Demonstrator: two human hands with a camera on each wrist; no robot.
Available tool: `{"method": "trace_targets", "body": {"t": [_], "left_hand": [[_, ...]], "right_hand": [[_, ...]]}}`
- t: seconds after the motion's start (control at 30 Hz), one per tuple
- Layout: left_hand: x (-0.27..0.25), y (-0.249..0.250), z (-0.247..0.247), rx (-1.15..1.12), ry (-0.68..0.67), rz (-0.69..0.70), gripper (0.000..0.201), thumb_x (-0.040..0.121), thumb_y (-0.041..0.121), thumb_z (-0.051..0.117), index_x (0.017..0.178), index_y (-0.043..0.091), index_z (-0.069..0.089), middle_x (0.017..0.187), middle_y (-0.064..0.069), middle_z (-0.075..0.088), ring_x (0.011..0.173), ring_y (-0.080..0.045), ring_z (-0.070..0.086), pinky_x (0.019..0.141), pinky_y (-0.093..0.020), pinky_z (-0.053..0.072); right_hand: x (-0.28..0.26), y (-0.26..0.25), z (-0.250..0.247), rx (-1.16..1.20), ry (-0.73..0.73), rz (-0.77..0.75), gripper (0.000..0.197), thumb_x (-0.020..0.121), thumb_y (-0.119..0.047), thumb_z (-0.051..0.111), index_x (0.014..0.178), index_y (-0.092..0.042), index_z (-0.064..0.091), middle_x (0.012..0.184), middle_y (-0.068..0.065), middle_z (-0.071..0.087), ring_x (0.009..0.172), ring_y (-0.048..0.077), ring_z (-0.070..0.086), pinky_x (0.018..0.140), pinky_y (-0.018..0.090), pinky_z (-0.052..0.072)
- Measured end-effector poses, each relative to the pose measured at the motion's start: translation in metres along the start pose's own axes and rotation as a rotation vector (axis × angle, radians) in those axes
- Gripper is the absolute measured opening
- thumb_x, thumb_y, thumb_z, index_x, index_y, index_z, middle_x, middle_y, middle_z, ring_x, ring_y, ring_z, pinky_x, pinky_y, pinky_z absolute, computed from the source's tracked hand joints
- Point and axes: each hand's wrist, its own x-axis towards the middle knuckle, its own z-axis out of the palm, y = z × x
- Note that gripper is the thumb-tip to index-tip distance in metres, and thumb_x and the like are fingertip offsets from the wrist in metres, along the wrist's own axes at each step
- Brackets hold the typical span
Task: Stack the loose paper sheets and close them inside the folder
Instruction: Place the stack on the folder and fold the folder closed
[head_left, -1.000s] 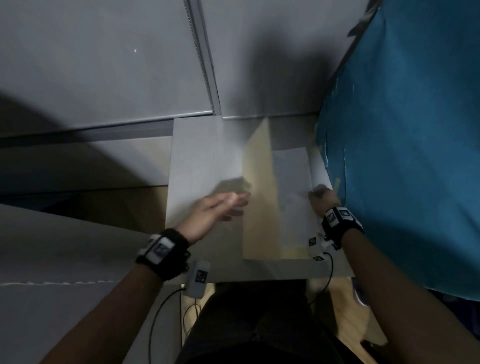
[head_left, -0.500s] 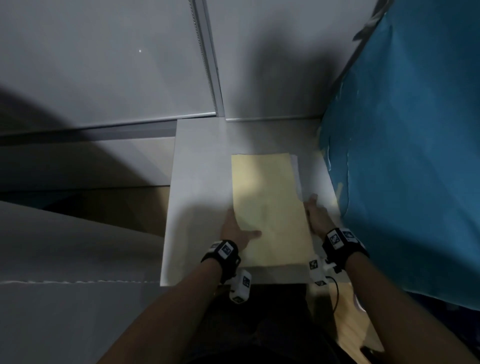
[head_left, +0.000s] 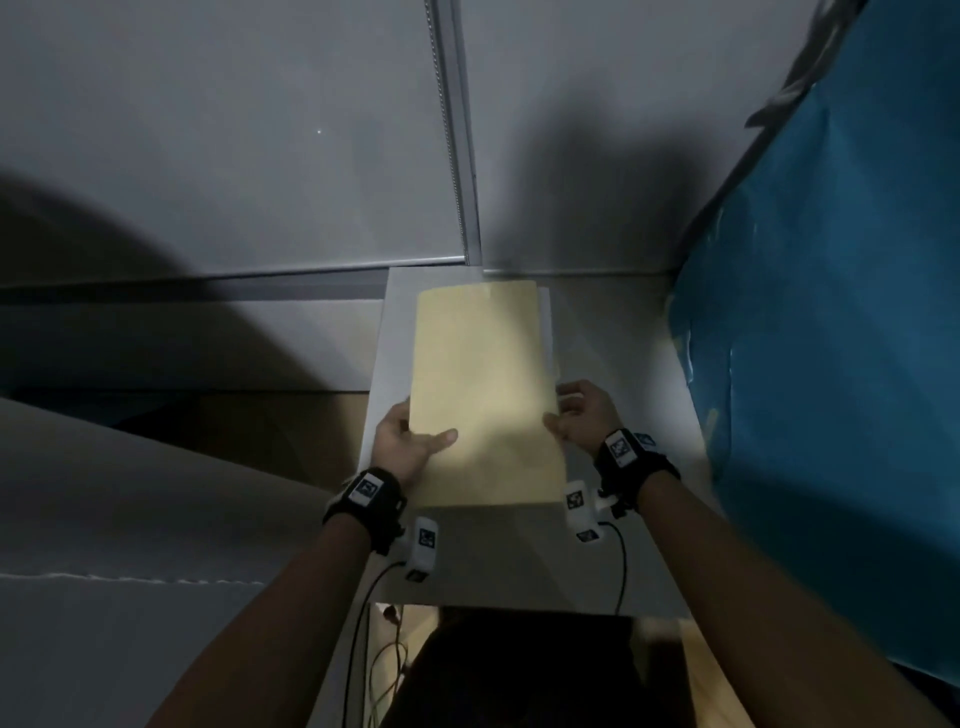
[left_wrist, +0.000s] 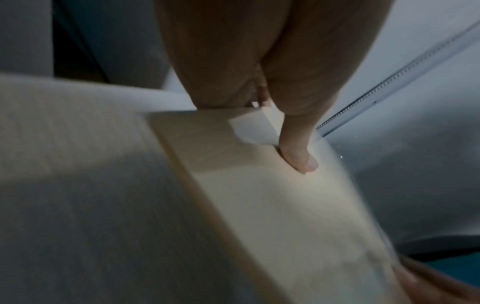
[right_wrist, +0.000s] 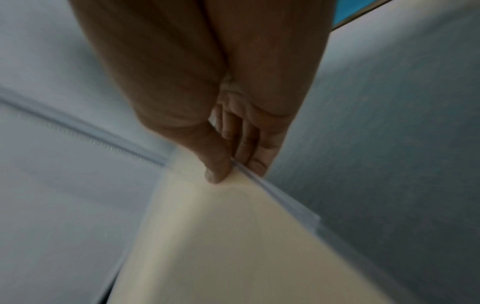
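- The blue sheet (head_left: 831, 364) hangs along the right side, and grey wall panels (head_left: 234, 156) stand behind; neither touches our work.
- The white surface (head_left: 623, 545) sits under everything, giving us a flat place to set the bundle down.
- The folder (head_left: 483, 395) is closed and held between our 2 hands above the surface, tilted with its far end higher. We judge it lifted so the contents can be squared.
- The paper sheets (head_left: 545, 332) sit inside the folder, and only a thin white strip shows past its right edge, so they are not yet flush.
- Our left hand (head_left: 402, 441) grips the folder's left edge, thumb (left_wrist: 298, 156) pressed on the cover and the other fingers hidden beneath, which steadies the fold side.
- Our right hand (head_left: 584, 415) pinches the open right edge, thumb (right_wrist: 218, 164) on top and fingers (right_wrist: 257, 156) under, keeping the cover shut over the sheets.
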Motion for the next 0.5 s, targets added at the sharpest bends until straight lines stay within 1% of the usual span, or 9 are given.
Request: {"method": "trace_targets", "body": {"t": [0.03,0.07,0.17,0.27,0.33,0.4,0.43,0.47,0.5], "left_hand": [[0.007,0.002,-0.004,0.035,0.054,-0.012,0.065,0.076,0.004,0.094,0.13,0.014,0.059,0.114,-0.002,0.075,0.092,-0.015,0.074,0.075,-0.018,0.059],[0.012,0.004,-0.009,0.06,0.107,-0.018,0.07,0.075,0.008,0.096,0.134,0.015,0.058,0.114,-0.001,0.073,0.094,-0.014,0.073,0.08,-0.02,0.058],[0.03,0.001,-0.022,0.18,0.179,-0.003,0.081,0.075,0.019,0.097,0.145,0.014,0.055,0.129,-0.006,0.065,0.119,-0.024,0.066,0.101,-0.035,0.055],[0.039,-0.009,-0.027,0.397,0.094,0.019,0.102,0.069,0.042,0.098,0.156,0.019,0.049,0.16,-0.008,0.044,0.147,-0.025,0.045,0.121,-0.041,0.042],[0.043,-0.016,-0.027,0.677,0.024,0.038,0.112,0.068,0.044,0.098,0.161,0.016,0.042,0.171,-0.011,0.028,0.159,-0.027,0.028,0.128,-0.038,0.029],[0.046,-0.019,-0.025,0.872,-0.029,0.056,0.122,0.068,0.043,0.097,0.166,0.014,0.031,0.176,-0.014,0.014,0.162,-0.033,0.018,0.13,-0.039,0.024],[0.047,-0.019,-0.025,0.902,-0.036,0.061,0.125,0.068,0.042,0.097,0.167,0.014,0.027,0.176,-0.014,0.01,0.162,-0.035,0.015,0.13,-0.041,0.024],[0.047,-0.021,-0.025,0.913,-0.034,0.073,0.126,0.068,0.04,0.097,0.167,0.014,0.025,0.177,-0.015,0.007,0.163,-0.036,0.014,0.13,-0.042,0.023],[0.048,-0.024,-0.025,0.918,-0.025,0.088,0.126,0.068,0.039,0.097,0.168,0.014,0.024,0.177,-0.015,0.006,0.163,-0.036,0.012,0.131,-0.042,0.023]], "right_hand": [[0.007,-0.007,0.009,-0.037,0.036,-0.009,0.046,0.08,-0.011,0.083,0.12,-0.006,0.061,0.106,0.013,0.07,0.095,0.03,0.068,0.08,0.035,0.059],[0.013,-0.014,0.018,-0.063,0.061,-0.01,0.044,0.078,-0.013,0.084,0.116,-0.006,0.063,0.101,0.011,0.071,0.092,0.027,0.068,0.081,0.034,0.059],[0.032,-0.024,0.043,-0.158,0.076,-0.017,0.038,0.078,-0.021,0.082,0.11,-0.009,0.066,0.097,0.006,0.072,0.091,0.025,0.069,0.081,0.031,0.057],[0.039,-0.029,0.062,-0.271,0.032,-0.041,0.024,0.083,-0.022,0.074,0.103,-0.012,0.066,0.092,-0.001,0.064,0.084,0.02,0.06,0.074,0.023,0.043],[0.041,-0.03,0.072,-0.329,0.021,-0.073,0.009,0.082,-0.011,0.068,0.083,-0.012,0.059,0.079,0.001,0.057,0.072,0.019,0.053,0.061,0.022,0.035],[0.048,-0.025,0.08,-0.38,0.041,-0.108,0.02,0.077,-0.003,0.058,0.065,-0.011,0.044,0.071,0.009,0.049,0.064,0.02,0.048,0.051,0.024,0.021],[0.051,-0.021,0.083,-0.399,0.029,-0.112,0.024,0.075,-0.005,0.054,0.062,-0.015,0.037,0.076,0.01,0.047,0.065,0.021,0.047,0.052,0.024,0.021],[0.052,-0.02,0.083,-0.45,0.009,-0.086,0.025,0.074,-0.009,0.05,0.061,-0.02,0.032,0.087,0.009,0.045,0.071,0.023,0.049,0.056,0.023,0.026],[0.053,-0.017,0.083,-0.502,-0.018,-0.064,0.023,0.076,-0.012,0.049,0.063,-0.024,0.034,0.097,0.009,0.042,0.08,0.026,0.052,0.065,0.024,0.034]]}}
